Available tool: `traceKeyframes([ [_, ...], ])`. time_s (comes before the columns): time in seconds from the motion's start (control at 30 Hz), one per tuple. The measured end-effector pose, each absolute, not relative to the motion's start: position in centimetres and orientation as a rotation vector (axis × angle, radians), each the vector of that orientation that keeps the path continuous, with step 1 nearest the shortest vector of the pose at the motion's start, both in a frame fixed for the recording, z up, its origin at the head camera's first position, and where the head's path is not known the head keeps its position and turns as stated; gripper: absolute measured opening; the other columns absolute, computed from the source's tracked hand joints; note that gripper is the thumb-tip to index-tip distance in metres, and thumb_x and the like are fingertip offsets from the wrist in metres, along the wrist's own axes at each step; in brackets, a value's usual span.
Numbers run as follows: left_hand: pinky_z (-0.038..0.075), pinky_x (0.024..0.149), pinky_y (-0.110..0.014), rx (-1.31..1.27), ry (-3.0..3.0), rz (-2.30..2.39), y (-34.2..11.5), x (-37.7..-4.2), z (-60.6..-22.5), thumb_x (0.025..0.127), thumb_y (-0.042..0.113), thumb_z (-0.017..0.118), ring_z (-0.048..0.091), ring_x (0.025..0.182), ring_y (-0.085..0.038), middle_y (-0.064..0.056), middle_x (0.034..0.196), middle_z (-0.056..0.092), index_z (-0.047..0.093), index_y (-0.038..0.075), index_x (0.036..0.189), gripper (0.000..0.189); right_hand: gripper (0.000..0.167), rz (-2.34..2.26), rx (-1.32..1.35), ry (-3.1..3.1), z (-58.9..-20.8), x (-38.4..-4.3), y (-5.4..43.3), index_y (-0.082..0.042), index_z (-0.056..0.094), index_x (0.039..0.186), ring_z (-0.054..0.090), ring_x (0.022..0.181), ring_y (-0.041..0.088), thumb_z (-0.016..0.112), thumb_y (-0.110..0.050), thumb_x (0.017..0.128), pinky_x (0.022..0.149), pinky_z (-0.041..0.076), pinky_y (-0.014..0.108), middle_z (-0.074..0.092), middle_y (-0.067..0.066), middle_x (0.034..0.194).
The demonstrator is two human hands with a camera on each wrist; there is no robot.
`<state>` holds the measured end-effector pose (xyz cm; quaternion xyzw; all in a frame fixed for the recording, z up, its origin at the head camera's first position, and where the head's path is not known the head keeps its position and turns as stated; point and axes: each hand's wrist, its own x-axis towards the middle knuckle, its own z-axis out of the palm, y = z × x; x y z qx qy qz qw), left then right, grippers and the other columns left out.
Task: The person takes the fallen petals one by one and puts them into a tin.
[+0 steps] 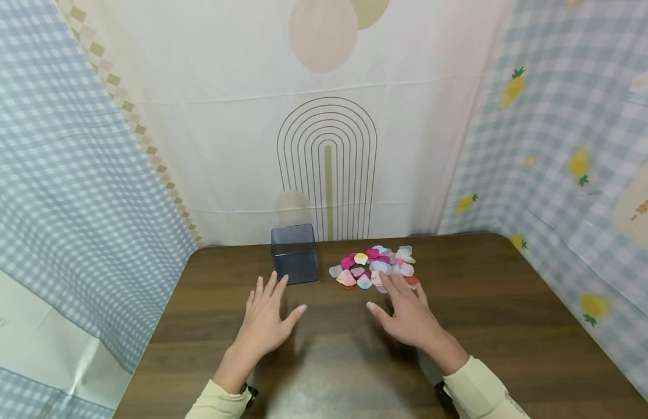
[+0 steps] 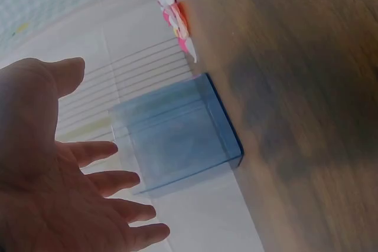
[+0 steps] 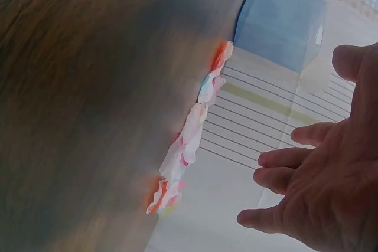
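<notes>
Near the back edge of the table stands a see-through blue-grey square box (image 1: 295,265), with its top uncovered. To its right lies a loose pile of artificial flower petals (image 1: 378,266) in pink, white, magenta and pale blue. My left hand (image 1: 265,326) hovers in front of the box, fingers spread, holding nothing. Fingers extended, my right hand (image 1: 410,317) is over the table just in front of the petals and hides a few of them. In the left wrist view the box (image 2: 177,137) lies beyond the fingertips; in the right wrist view the petals (image 3: 186,140) show as a low heap.
The dark wooden table (image 1: 334,361) has its back edge against a white printed cloth (image 1: 224,145). Blue checked cloth hangs at the left (image 1: 83,145) and another checked cloth (image 1: 559,116) with pineapples hangs at the right.
</notes>
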<state>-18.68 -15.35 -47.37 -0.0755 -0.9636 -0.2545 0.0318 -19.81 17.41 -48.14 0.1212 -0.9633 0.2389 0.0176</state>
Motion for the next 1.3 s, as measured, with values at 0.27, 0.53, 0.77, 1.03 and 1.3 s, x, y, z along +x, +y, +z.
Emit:
traceKeyframes([
  [0.27, 0.015, 0.129, -0.073, -0.241, -2.968, -0.899, -16.0, -19.4, -47.8, 0.102, 0.056, 0.064, 0.013, 0.165, -0.049, -0.022, 0.176, 0.025, 0.034, 0.009, 0.167, 0.085, 0.086, 0.707, 0.371, -3.012, -48.4, -20.0, 17.6, -0.014, 0.029, 0.17, 0.029, 0.161, 0.048, 0.06, -0.058, 0.103, 0.126, 0.007, 0.08, 0.032, 0.024, 0.173],
  [0.53, 0.018, 0.131, -0.068, -0.093, -2.92, -1.114, -17.5, -21.6, -48.8, 0.101, 0.053, 0.068, 0.019, 0.163, -0.051, -0.029, 0.173, 0.027, 0.028, -0.004, 0.165, 0.094, 0.087, 0.669, 0.392, -3.013, -48.7, -20.2, 18.1, -0.013, 0.029, 0.17, 0.03, 0.162, 0.044, 0.057, -0.062, 0.103, 0.126, 0.008, 0.08, 0.032, 0.022, 0.174],
  [0.77, 0.029, 0.128, -0.066, 0.032, -2.868, -1.438, -19.4, -24.9, -48.9, 0.093, 0.056, 0.076, 0.025, 0.161, -0.05, -0.028, 0.175, 0.023, 0.018, 0.0, 0.169, 0.111, 0.087, 0.697, 0.41, -2.993, -48.9, -20.3, 18.6, -0.013, 0.029, 0.169, 0.029, 0.163, 0.043, 0.061, -0.058, 0.102, 0.126, 0.008, 0.079, 0.032, 0.023, 0.174],
  [1.03, 0.015, 0.134, -0.061, -0.015, -2.676, -1.92, -21.0, -28.4, -49.0, 0.091, 0.034, 0.086, 0.004, 0.168, -0.043, -0.019, 0.181, 0.001, -0.002, 0.007, 0.171, 0.122, 0.092, 0.642, 0.412, -2.981, -48.8, -20.0, 19.2, -0.012, 0.03, 0.169, 0.032, 0.162, 0.042, 0.056, -0.068, 0.101, 0.126, 0.011, 0.078, 0.034, 0.021, 0.173],
  [1.3, 0.006, 0.138, -0.053, -0.076, -2.502, -2.192, -20.8, -29.9, -49.7, 0.093, 0.017, 0.082, -0.004, 0.169, -0.038, -0.014, 0.181, -0.01, -0.01, 0.011, 0.171, 0.121, 0.096, 0.615, 0.414, -2.97, -48.8, -19.9, 19.5, -0.014, 0.031, 0.169, 0.035, 0.161, 0.042, 0.055, -0.073, 0.099, 0.127, 0.012, 0.077, 0.037, 0.021, 0.172],
])
